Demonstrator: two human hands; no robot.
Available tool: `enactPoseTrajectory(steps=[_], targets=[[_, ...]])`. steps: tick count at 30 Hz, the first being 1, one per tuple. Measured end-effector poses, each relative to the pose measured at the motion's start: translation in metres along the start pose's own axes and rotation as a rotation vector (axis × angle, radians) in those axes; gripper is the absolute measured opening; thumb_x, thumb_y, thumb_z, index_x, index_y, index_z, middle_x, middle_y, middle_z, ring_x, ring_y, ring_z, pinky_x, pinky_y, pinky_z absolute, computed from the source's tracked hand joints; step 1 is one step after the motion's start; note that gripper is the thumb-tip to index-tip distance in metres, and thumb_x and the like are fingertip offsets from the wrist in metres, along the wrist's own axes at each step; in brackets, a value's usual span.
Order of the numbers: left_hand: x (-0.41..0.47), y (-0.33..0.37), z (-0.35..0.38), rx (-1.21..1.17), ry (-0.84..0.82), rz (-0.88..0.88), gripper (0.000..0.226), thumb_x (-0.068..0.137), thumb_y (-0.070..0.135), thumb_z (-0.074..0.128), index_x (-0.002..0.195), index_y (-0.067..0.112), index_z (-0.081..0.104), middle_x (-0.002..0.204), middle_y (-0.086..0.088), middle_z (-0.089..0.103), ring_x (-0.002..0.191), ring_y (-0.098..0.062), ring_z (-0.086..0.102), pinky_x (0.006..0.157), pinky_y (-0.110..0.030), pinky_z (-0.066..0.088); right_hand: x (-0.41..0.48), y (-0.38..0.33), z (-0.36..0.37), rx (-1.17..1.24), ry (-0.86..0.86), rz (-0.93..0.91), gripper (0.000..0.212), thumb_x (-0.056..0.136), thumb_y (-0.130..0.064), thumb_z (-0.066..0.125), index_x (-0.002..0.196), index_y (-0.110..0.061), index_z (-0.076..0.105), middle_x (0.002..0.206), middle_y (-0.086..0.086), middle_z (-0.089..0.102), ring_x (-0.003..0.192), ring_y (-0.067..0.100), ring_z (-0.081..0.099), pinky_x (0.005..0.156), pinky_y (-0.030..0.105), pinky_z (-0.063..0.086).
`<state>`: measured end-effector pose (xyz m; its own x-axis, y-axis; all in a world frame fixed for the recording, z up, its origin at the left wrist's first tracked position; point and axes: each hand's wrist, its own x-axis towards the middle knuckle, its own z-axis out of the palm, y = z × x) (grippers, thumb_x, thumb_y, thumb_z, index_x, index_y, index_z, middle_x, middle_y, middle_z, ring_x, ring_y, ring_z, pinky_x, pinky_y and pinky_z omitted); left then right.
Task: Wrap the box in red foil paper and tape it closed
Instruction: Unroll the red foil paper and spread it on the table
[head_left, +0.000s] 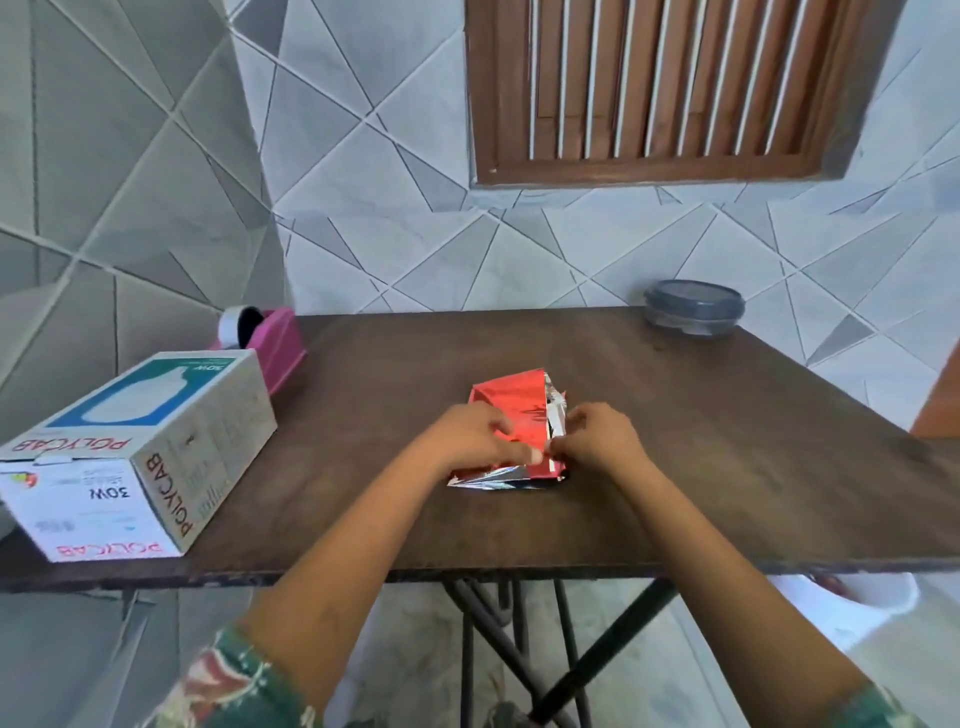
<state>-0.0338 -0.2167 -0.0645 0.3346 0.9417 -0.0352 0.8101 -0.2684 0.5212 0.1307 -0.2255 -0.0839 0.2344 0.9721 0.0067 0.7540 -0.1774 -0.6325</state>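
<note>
Crinkled red foil paper (506, 397), mirror-silver on its underside, covers the box at the middle of the dark brown wooden tabletop (727, 441); the box itself is hidden. The parcel is a flat oblong whose long axis runs away from the person, its far end leaning slightly right. Loose silver flaps stick out at the near end and along the right side. The left hand (475, 436) lies over the parcel with bent fingers, pinching the near fold; the right hand (597, 436) pinches the same creased edge from the right. At the left stand a glossy white POLYCAB carton (140, 452) and a pink plastic tape dispenser (270, 348); a round grey lidded container (693, 306) sits far right
</note>
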Motion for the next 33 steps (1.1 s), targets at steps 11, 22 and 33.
enactPoseTrajectory(steps=[11, 22, 33], targets=[[0.009, 0.01, 0.004, -0.868, 0.057, -0.212, 0.047, 0.095, 0.045, 0.048, 0.126, 0.01, 0.053, 0.108, -0.013, 0.061, 0.093, -0.023, 0.062, 0.077, -0.03, 0.054, -0.001, -0.004, 0.003, 0.656, -0.065, -0.184, 0.075, 0.073, 0.011, 0.067, 0.136, -0.019, 0.039, 0.11, 0.012, 0.063, 0.098, 0.024, 0.063, 0.084, 0.038, 0.054], [0.01, 0.001, -0.008, -1.019, 0.175, -0.214, 0.006, 0.091, 0.011, 0.058, 0.093, 0.006, 0.061, 0.083, -0.009, 0.063, 0.07, -0.016, 0.063, 0.058, -0.021, 0.057, -0.009, -0.021, 0.018, 0.566, -0.109, -0.32, 0.08, 0.077, -0.008, 0.075, 0.144, -0.018, 0.031, 0.114, -0.001, 0.063, 0.088, 0.013, 0.061, 0.084, 0.032, 0.05], [0.008, -0.031, -0.029, -0.909, 0.394, -0.276, 0.026, 0.085, -0.004, 0.055, 0.064, 0.01, 0.055, 0.05, -0.002, 0.05, 0.029, -0.002, 0.039, 0.04, -0.019, 0.038, 0.016, -0.007, 0.019, 0.7, 0.15, -0.105, 0.037, 0.08, 0.003, 0.061, 0.114, -0.009, 0.057, 0.097, 0.013, 0.064, 0.084, 0.024, 0.062, 0.074, 0.034, 0.053]])
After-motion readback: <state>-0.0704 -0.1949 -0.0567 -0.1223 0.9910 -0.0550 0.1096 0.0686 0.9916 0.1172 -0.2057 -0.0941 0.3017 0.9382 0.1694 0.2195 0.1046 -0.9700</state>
